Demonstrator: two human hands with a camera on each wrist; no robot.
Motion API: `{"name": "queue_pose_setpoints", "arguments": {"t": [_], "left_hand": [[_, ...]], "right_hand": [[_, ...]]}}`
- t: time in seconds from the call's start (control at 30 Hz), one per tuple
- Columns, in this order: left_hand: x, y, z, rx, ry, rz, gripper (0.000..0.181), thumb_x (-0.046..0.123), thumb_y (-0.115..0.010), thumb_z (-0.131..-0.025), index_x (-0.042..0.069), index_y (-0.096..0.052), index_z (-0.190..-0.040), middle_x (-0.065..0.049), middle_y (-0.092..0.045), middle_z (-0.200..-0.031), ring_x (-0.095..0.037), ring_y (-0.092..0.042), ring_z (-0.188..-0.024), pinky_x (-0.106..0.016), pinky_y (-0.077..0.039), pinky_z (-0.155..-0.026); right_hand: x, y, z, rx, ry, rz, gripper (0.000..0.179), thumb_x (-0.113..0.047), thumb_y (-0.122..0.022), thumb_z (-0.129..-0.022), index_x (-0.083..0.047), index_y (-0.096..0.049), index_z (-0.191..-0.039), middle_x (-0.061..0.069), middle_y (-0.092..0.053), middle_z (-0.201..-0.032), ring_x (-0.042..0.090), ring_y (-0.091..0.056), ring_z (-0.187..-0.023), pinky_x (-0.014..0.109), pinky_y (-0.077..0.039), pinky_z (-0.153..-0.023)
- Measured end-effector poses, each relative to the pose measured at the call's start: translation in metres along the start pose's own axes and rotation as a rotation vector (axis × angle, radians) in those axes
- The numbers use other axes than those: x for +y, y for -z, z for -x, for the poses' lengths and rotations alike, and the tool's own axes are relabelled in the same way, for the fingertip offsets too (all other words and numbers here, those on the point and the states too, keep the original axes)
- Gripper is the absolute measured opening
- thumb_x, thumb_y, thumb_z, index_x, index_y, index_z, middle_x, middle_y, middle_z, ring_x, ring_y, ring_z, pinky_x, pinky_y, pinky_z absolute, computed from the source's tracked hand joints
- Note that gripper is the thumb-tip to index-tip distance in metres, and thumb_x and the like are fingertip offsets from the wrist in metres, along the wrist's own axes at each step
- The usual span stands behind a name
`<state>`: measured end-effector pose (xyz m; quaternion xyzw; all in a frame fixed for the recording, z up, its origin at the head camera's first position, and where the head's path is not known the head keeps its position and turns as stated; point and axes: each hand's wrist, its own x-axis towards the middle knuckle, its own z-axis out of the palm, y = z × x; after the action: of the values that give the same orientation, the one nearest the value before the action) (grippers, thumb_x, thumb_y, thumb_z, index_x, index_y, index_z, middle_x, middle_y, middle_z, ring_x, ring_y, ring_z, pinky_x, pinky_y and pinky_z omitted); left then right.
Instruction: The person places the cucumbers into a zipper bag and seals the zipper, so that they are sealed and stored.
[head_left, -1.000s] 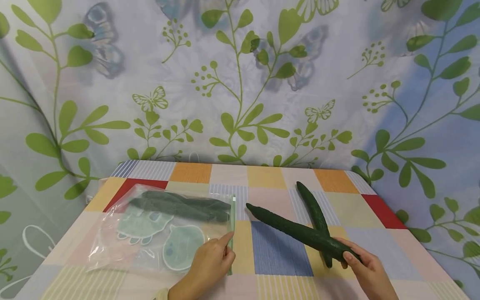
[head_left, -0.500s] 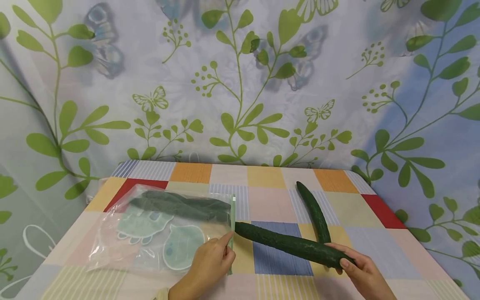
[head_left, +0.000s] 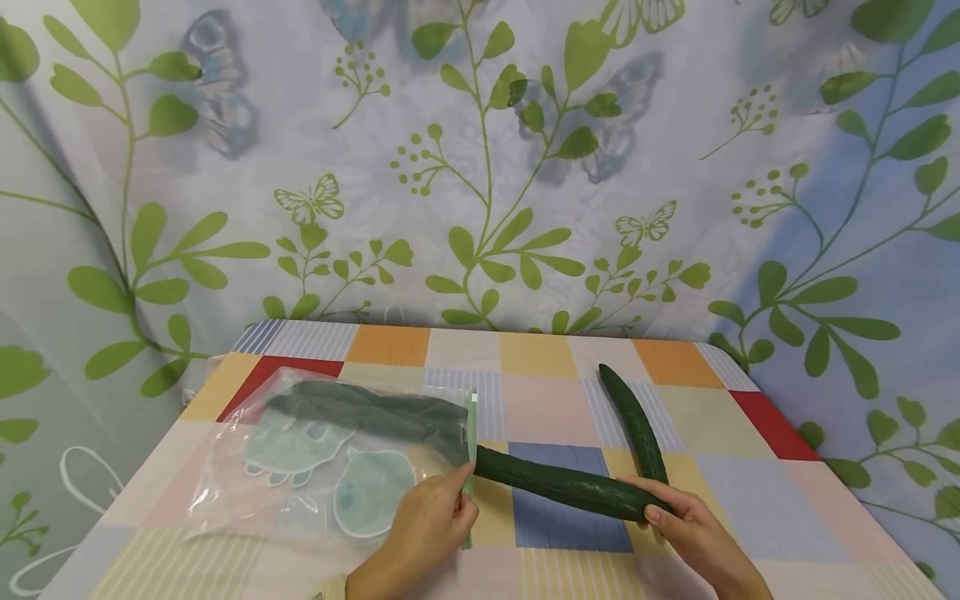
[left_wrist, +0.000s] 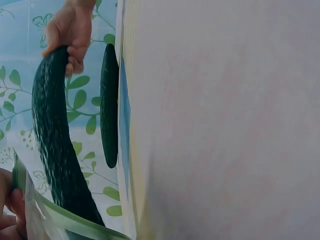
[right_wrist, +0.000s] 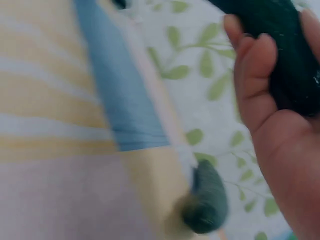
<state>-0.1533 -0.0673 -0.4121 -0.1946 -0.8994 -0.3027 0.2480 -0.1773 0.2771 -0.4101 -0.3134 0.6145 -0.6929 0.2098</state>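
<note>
My right hand (head_left: 690, 521) grips the near end of a long dark green cucumber (head_left: 562, 485). Its far end has passed through the mouth of a clear zip bag (head_left: 217, 492) with green-printed figures. At the bag's green zip edge (left_wrist: 75, 222), my left hand (head_left: 427, 512) pinches the opening between thumb and forefinger. Dark green cucumber shapes (head_left: 375, 412) show through the plastic along the bag's far side. A second loose cucumber (head_left: 633, 417) lies on the table behind my right hand, which overlaps its near end in the head view.
A patchwork cloth (head_left: 555, 392) covers the table. Behind it hangs a curtain (head_left: 375, 167) printed with leaves and butterflies. A white cord (head_left: 71, 475) loops beside the table's left edge.
My right hand has moved left with the cucumber, whose tip has gone from outside the bag to inside its mouth. My left hand stays at the bag's edge.
</note>
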Motion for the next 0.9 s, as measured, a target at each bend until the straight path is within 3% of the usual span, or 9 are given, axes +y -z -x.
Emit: {"name": "queue_pose_setpoints", "arguments": {"t": [0.1,0.3,0.47,0.67,0.9], "left_hand": [[-0.001,0.000,0.000,-0.005,-0.004,0.008,0.038,0.004,-0.057,-0.067,0.000,-0.066,-0.104,0.015,-0.030,-0.048,0.004,-0.022,-0.050,-0.010,-0.021,-0.043],[-0.002,-0.001,0.001,0.015,-0.030,-0.014,0.039,0.006,-0.060,-0.067,0.000,-0.066,-0.104,0.014,-0.031,-0.049,0.004,-0.021,-0.050,-0.009,-0.020,-0.045],[-0.002,-0.001,0.001,0.080,-0.081,-0.049,0.040,0.006,-0.062,-0.064,0.001,-0.067,-0.103,0.013,-0.032,-0.051,0.004,-0.022,-0.052,-0.007,-0.019,-0.047],[0.000,0.002,-0.003,0.132,-0.115,-0.064,0.042,0.005,-0.064,-0.063,0.000,-0.066,-0.104,0.012,-0.038,-0.054,0.004,-0.027,-0.055,-0.006,-0.021,-0.049],[-0.001,0.008,-0.005,0.116,-0.099,-0.061,0.041,0.006,-0.063,-0.065,0.000,-0.065,-0.106,0.011,-0.040,-0.056,0.004,-0.030,-0.055,-0.007,-0.024,-0.049]], "right_hand": [[0.008,0.002,-0.016,-0.025,0.015,0.060,0.042,0.004,-0.027,-0.095,0.005,-0.034,-0.136,-0.007,-0.050,-0.131,0.002,-0.049,-0.109,0.024,-0.044,-0.084],[0.022,-0.001,-0.053,-0.064,-0.077,0.094,0.043,-0.003,-0.031,-0.096,0.006,-0.028,-0.138,-0.014,-0.043,-0.136,0.000,-0.042,-0.119,0.026,-0.044,-0.089],[0.033,-0.013,-0.083,-0.111,-0.034,0.058,0.043,-0.001,-0.032,-0.096,0.011,-0.029,-0.136,-0.004,-0.050,-0.132,0.010,-0.050,-0.114,0.027,-0.044,-0.088],[0.039,-0.026,-0.108,-0.086,-0.047,0.067,0.042,-0.002,-0.035,-0.095,0.009,-0.034,-0.135,-0.004,-0.054,-0.128,0.009,-0.052,-0.109,0.027,-0.044,-0.086],[0.043,-0.039,-0.134,-0.107,-0.030,0.061,0.041,-0.003,-0.036,-0.095,0.010,-0.035,-0.134,-0.005,-0.056,-0.124,0.007,-0.054,-0.104,0.027,-0.045,-0.083]]}}
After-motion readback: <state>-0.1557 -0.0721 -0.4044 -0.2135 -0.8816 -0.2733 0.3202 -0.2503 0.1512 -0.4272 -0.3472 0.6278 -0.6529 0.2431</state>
